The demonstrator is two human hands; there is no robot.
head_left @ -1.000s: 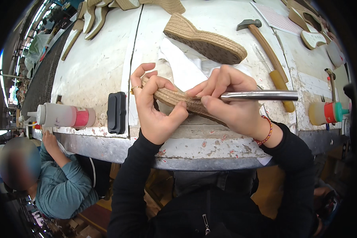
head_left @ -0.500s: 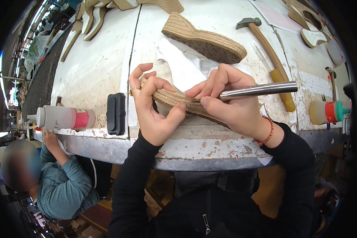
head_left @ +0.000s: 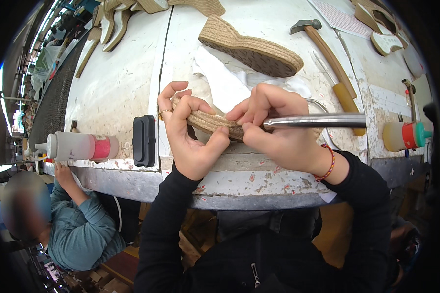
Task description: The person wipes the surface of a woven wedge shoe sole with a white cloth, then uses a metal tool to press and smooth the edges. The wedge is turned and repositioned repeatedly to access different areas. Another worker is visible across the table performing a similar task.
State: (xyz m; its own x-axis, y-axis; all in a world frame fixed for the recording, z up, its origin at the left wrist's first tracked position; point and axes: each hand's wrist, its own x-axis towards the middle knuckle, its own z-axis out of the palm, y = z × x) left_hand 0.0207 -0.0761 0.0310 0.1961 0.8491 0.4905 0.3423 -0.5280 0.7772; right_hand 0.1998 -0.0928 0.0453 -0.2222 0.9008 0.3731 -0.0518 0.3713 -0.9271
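Note:
My left hand (head_left: 193, 146) is closed round a braided-rope shoe sole (head_left: 205, 121), its thumb on the near edge and its fingers over the far side. My right hand (head_left: 288, 144) has its fingertips and thumb pinched together at the sole's braided edge; whatever lies in the pinch is too small to make out. Across that hand runs a long shiny metal tool (head_left: 322, 120), pointing right, its working end hidden. A thin curved metal loop (head_left: 331, 139) shows beside my right wrist. Beyond the hands lie a white cloth (head_left: 222, 85) and a rope-covered wedge sole (head_left: 252, 49) on its side.
A hammer (head_left: 327, 51) and a yellow-handled awl (head_left: 346, 102) lie at the right. Squeeze bottles stand or lie at both sides, one pink-labelled (head_left: 100, 147), one green-capped (head_left: 408, 136). A black case (head_left: 143, 140) lies left. More wedge soles (head_left: 115, 27) sit far left. A co-worker (head_left: 83, 229) sits left.
My right hand has shifted slightly left along the sole, and the metal tool has swung to lie nearly level and lower. The curved loop shows more. My left hand hardly moves.

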